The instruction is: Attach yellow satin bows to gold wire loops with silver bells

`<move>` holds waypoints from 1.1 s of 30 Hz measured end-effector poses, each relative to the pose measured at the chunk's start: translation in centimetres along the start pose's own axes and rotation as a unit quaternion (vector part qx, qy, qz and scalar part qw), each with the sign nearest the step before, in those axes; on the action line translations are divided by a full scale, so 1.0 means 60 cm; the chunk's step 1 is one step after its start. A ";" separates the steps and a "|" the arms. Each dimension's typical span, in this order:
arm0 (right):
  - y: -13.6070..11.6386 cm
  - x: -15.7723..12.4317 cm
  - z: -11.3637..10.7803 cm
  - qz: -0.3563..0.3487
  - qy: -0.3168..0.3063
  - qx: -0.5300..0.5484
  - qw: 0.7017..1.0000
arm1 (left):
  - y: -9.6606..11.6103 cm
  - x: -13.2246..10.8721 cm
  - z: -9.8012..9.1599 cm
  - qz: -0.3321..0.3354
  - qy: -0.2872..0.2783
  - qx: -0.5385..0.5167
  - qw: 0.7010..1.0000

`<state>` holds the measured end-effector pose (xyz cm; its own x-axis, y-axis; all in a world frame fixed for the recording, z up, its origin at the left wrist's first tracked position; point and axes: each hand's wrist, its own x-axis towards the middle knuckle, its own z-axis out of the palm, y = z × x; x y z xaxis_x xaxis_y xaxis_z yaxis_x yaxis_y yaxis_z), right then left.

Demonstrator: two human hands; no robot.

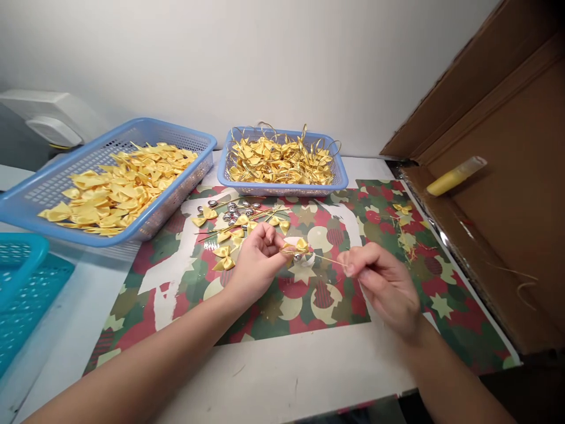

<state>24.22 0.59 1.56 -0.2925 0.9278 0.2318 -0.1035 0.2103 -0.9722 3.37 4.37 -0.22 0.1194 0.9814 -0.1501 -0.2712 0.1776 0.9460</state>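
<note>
My left hand pinches a yellow satin bow with gold cord around it, held just above the patterned paper. A small silvery bell shows under the bow. From the bow a thin gold cord runs taut to my right hand, whose thumb and fingers are closed on its end. Beside and behind my left hand lie loose yellow bows, several silver bells and straight gold cord pieces.
A large blue basket of yellow bows stands at left. Behind my hands, a smaller blue basket holds bows with gold cords. A teal basket sits at the left edge. Cardboard walls the right side, with a yellow tube against it.
</note>
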 end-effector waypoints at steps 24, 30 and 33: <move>-0.033 -0.004 0.022 -0.046 -0.127 0.052 0.990 | -0.005 -0.005 0.006 0.016 -0.005 0.022 1.000; -0.045 -0.004 0.014 -0.092 -0.053 0.033 0.994 | -0.005 -0.011 0.008 0.038 -0.017 0.041 0.998; -0.046 -0.005 0.014 -0.101 -0.038 0.024 0.994 | -0.004 -0.012 0.009 0.039 -0.017 0.050 0.998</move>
<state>23.77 -0.52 4.20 -0.3312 0.8423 0.4252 -0.2110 0.3731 -0.9035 3.87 3.57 -0.15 0.1348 0.9886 -0.0667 -0.1842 0.0911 0.9787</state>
